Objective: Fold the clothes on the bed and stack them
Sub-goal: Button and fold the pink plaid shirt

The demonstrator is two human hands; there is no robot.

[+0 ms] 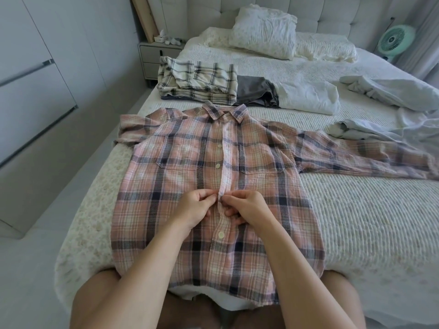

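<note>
Shirt (213, 176) lies flat, front up, both hands, left (193, 207) and right (247, 207), pinching the placket mid-chest, probably buttoning so it folds neatly.

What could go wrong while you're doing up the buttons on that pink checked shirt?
1. Both hands, left hand and right hand, pinch the front strip of the pink plaid shirt at one spot; a button could go in the wrong hole, leaving the front crooked.
2. The shirt's bottom edge hangs over the edge of the bed, so tugging might slide it off.
3. Its right sleeve lies beside loose pale clothes and could snag them when folded.
</note>
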